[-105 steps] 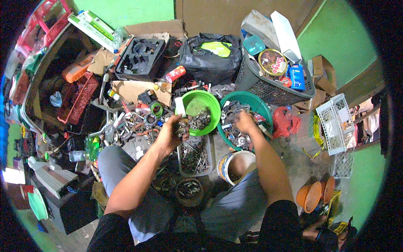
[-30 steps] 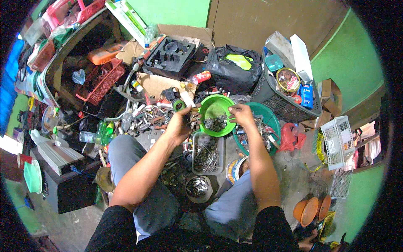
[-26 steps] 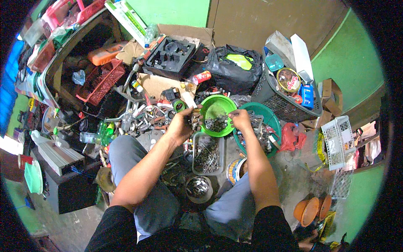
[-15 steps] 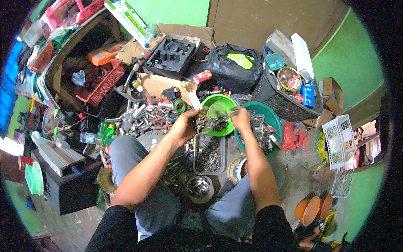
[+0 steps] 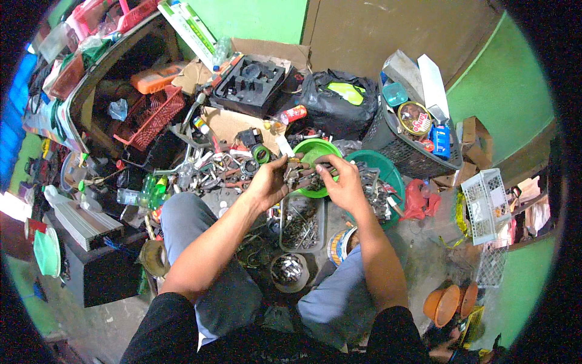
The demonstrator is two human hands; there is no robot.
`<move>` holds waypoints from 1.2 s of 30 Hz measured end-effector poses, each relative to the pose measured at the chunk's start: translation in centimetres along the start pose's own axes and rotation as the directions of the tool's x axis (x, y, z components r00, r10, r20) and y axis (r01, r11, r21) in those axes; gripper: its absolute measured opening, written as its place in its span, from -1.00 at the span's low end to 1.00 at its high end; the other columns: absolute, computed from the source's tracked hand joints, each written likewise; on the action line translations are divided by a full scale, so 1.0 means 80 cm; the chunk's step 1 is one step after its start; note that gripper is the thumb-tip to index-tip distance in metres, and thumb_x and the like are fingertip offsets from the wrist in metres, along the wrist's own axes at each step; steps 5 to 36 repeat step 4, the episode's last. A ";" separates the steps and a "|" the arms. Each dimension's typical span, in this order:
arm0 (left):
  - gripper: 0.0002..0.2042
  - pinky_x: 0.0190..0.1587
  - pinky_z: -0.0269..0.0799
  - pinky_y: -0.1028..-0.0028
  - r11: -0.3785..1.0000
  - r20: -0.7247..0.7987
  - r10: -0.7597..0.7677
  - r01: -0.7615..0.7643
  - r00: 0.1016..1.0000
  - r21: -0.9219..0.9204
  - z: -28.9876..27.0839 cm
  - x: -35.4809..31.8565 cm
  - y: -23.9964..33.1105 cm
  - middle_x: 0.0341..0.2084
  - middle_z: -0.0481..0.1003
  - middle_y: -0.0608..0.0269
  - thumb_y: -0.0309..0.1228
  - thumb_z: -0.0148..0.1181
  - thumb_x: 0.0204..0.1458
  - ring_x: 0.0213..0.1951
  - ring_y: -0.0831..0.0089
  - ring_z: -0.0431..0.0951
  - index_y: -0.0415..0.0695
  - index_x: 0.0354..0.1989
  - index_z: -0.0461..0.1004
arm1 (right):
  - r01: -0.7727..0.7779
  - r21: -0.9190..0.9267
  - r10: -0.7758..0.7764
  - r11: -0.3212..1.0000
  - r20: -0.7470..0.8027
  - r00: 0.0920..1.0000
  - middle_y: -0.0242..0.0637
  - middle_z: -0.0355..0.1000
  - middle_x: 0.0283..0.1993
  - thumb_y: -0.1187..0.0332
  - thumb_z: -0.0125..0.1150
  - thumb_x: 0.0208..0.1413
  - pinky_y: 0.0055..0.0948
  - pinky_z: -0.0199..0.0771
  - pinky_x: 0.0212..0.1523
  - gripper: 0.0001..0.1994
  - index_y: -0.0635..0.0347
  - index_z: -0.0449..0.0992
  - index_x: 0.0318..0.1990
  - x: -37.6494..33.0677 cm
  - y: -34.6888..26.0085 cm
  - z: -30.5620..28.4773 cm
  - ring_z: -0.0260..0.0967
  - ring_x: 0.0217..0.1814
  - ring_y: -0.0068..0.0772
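My left hand (image 5: 267,187) is cupped palm up with a small heap of dark metal hardware pieces (image 5: 295,175) in it. Over that heap my right hand (image 5: 343,182) has its thumb and fingers pinched together; what sits between them is too small to name. Both hands are above the near rim of a bright green basin (image 5: 320,147), hiding most of its inside. Closer to me stands a clear plastic tub (image 5: 324,233) of screws and bolts. A small round bowl (image 5: 289,287) of short metal pieces sits between my knees.
A teal basin (image 5: 397,173) of mixed metal parts stands at right, with a red plastic bag (image 5: 420,200) beside it. Loose hardware is strewn to the left. Behind are a black tool-case tray (image 5: 250,85), a black bag (image 5: 327,106) and a full grey basket (image 5: 406,145).
My right hand has moved left from the green basin to the pieces in my left hand. The left hand stays nearly in place, its palm more open to view.
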State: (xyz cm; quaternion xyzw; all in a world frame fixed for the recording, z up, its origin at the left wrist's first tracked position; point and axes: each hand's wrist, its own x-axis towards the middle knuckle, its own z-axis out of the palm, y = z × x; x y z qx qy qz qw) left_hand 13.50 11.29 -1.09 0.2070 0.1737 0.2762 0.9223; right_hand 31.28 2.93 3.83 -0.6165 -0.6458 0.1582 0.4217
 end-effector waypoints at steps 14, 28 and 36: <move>-0.60 0.21 0.29 0.10 0.999 0.007 -0.022 0.022 1.000 -0.044 0.009 -0.007 -0.007 0.06 0.39 -0.02 -0.21 -0.30 0.32 0.12 0.16 0.40 -0.21 0.15 0.27 | 0.055 -0.065 -0.055 0.996 -0.010 0.998 -0.08 0.53 -0.22 0.39 0.22 0.10 -0.37 0.47 -0.27 -0.80 0.27 0.52 -0.16 -0.011 -0.011 -0.009 0.52 -0.22 -0.22; -0.60 0.21 0.29 0.10 0.999 0.007 -0.022 0.022 1.000 -0.044 0.009 -0.007 -0.007 0.06 0.39 -0.02 -0.21 -0.30 0.32 0.12 0.16 0.40 -0.21 0.15 0.27 | 0.055 -0.065 -0.055 0.996 -0.010 0.998 -0.08 0.53 -0.22 0.39 0.22 0.10 -0.37 0.47 -0.27 -0.80 0.27 0.52 -0.16 -0.011 -0.011 -0.009 0.52 -0.22 -0.22; -0.60 0.21 0.29 0.10 0.999 0.007 -0.022 0.022 1.000 -0.044 0.009 -0.007 -0.007 0.06 0.39 -0.02 -0.21 -0.30 0.32 0.12 0.16 0.40 -0.21 0.15 0.27 | 0.055 -0.065 -0.055 0.996 -0.010 0.998 -0.08 0.53 -0.22 0.39 0.22 0.10 -0.37 0.47 -0.27 -0.80 0.27 0.52 -0.16 -0.011 -0.011 -0.009 0.52 -0.22 -0.22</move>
